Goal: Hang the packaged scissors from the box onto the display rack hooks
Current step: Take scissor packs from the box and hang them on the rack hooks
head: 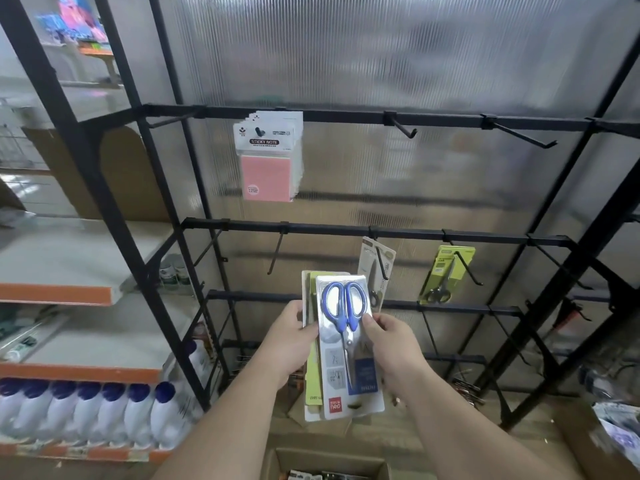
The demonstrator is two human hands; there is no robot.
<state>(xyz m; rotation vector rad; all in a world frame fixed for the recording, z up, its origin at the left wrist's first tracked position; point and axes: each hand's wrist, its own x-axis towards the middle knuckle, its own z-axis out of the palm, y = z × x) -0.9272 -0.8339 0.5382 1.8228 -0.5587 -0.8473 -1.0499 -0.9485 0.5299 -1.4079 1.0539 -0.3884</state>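
You are holding a stack of scissor packs (313, 375) before the rack (329, 229), above the box (277, 462). Your left grip (291, 337) is curling round the stack's left edge, and your right grip (388, 341) is pinching the front pack (332, 362). The pack is standing upright, handles uppermost, its print reading inverted, so it is probably needing turning. The bare hook (275, 252) is lying above-left, nearer your left grip.

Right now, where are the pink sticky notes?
Head view, left of centre: the sticky notes hang on the rack's top bar, up and left of the blue scissors pack.
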